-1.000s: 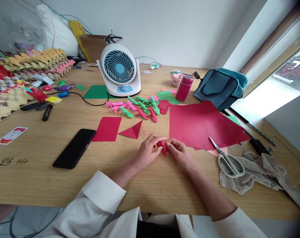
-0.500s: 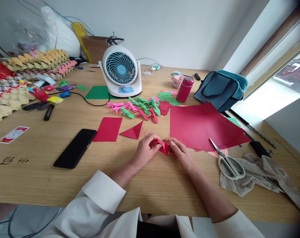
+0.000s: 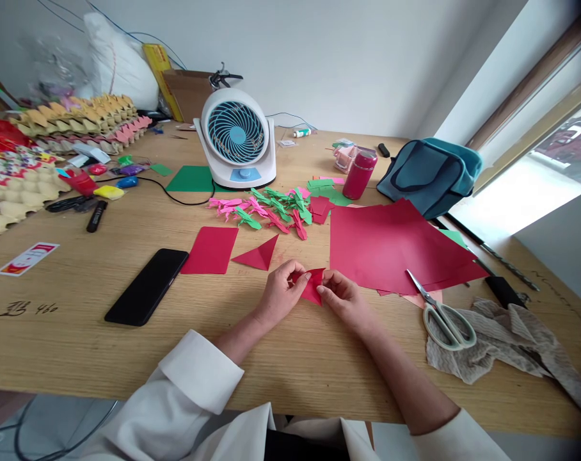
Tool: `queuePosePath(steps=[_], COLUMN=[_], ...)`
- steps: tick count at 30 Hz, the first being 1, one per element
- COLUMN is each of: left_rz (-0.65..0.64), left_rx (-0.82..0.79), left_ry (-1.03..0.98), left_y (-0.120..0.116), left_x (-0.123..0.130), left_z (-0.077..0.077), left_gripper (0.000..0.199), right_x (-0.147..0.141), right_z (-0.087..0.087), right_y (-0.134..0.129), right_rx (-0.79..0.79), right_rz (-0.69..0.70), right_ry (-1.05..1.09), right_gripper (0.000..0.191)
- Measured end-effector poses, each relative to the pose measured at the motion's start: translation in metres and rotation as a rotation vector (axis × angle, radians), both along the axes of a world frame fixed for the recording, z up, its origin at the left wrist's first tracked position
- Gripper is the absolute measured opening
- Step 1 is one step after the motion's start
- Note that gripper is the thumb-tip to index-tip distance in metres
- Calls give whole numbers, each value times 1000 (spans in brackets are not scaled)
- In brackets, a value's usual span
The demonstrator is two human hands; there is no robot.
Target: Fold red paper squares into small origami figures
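A small folded piece of red paper (image 3: 313, 289) is held between both hands above the table. My left hand (image 3: 285, 291) pinches its left side, and my right hand (image 3: 344, 296) pinches its right edge with thumb and fingers. Beyond the hands lie a folded red paper triangle (image 3: 259, 255) and a stack of red paper squares (image 3: 212, 250). Farther back is a pile of green, pink and red folded paper pieces (image 3: 276, 208). Large red sheets (image 3: 391, 243) spread to the right of the hands.
A black phone (image 3: 146, 287) lies at the left. Scissors (image 3: 446, 320) rest partly on a crumpled cloth (image 3: 492, 339) at the right. Behind stand a fan (image 3: 237, 137), a red flask (image 3: 359, 174) and a blue bag (image 3: 429, 176). Egg trays (image 3: 22, 192) are far left.
The held red paper shows a flatter, broader face with a point sticking up. My right hand's fingers have shifted along its right edge. The view has moved slightly.
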State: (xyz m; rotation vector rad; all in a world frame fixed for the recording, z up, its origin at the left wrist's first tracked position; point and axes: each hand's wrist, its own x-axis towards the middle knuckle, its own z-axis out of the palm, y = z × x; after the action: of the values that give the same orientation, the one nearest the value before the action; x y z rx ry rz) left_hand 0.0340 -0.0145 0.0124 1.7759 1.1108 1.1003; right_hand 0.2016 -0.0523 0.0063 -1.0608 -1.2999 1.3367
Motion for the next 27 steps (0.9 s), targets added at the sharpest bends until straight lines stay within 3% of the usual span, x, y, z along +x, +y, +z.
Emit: queuePosePath(steps=[7,18,24,27], left_rz=[-42,-103,-73,-37], left_rx=[47,177,38,-59], left_ry=[52,117,17,-134], left_y=[-4,-8,-9,-9], left_x=[1,4,8,9], left_z=[3,-2,-7,-9], left_gripper=[10,3,4,19], right_x=[-1,-5,-4,-5], right_z=[-21,-19,-19,-20], right_y=[3,2,2,2], right_rx=[80,120,121,109], right_rz=[-89,-204,-192,-178], right_ry=[-178,-324,-326,-279], right_gripper=[25,29,33,33])
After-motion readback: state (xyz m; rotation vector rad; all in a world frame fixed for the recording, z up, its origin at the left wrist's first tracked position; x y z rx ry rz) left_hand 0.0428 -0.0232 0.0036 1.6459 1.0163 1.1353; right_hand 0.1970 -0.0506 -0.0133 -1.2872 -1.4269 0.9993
